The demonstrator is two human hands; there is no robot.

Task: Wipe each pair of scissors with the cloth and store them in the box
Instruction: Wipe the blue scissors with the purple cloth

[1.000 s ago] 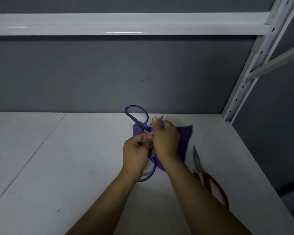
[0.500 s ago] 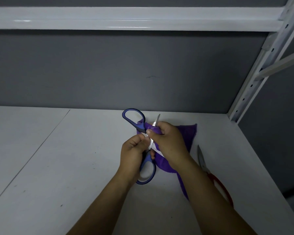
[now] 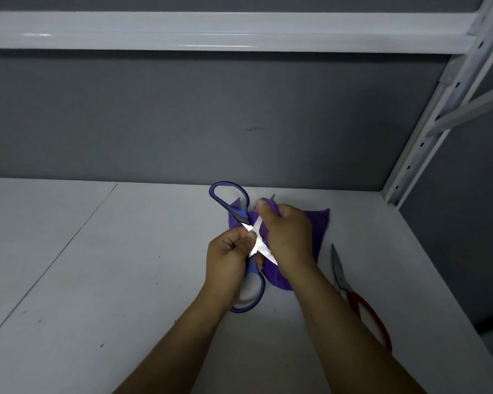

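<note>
Cloth (image 3: 319,226), purple, is being pinched round one blade of the blue scissors (image 3: 256,245) by the right hand (image 3: 289,237), its grip being clamped on the fabric. The blue scissors are being held open, blades crossed, just above the shelf (image 3: 125,280) by the left hand (image 3: 227,260), its grip being clamped on them beside the pivot. Red scissors (image 3: 346,291) are lying on the shelf, right of the right forearm.
</note>
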